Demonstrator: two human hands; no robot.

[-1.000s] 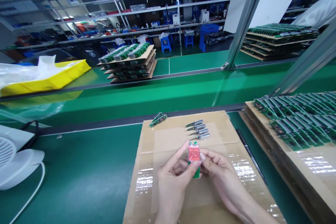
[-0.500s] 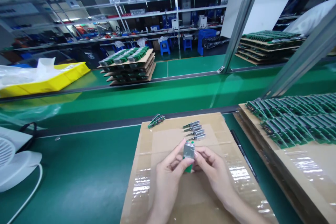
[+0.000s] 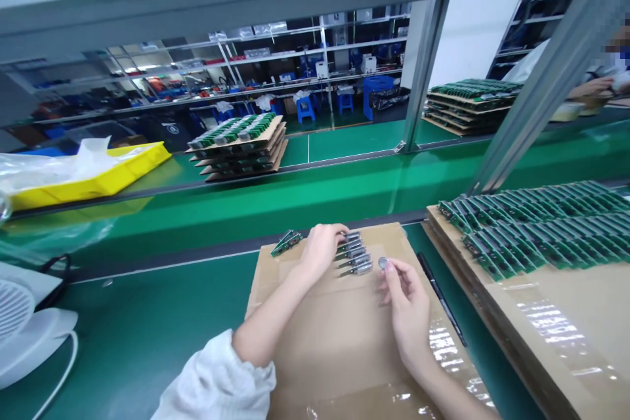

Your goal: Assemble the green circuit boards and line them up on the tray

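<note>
My left hand (image 3: 321,247) reaches forward over the taped cardboard sheet (image 3: 339,348). Its curled fingertips hold the far end of a row of small metal-capped circuit boards (image 3: 355,257), on the farthest board. My right hand (image 3: 407,305) hovers just right of that row. It pinches a small round silvery piece (image 3: 382,263) between thumb and forefinger. Two loose green boards (image 3: 287,242) lie left of my left hand, at the sheet's far corner.
Cardboard layers covered with rows of green boards (image 3: 531,230) lie at the right, with a thin black rod (image 3: 440,292) beside them. A white fan (image 3: 22,315) stands at the left. Across the green belt are a yellow tray (image 3: 93,174), board stacks (image 3: 241,144) and a person's arm (image 3: 598,85).
Both hands held one small board together over the sheet; they have separated. My left hand carried it forward to the row, and my right hand keeps a small round piece. The view tilted up.
</note>
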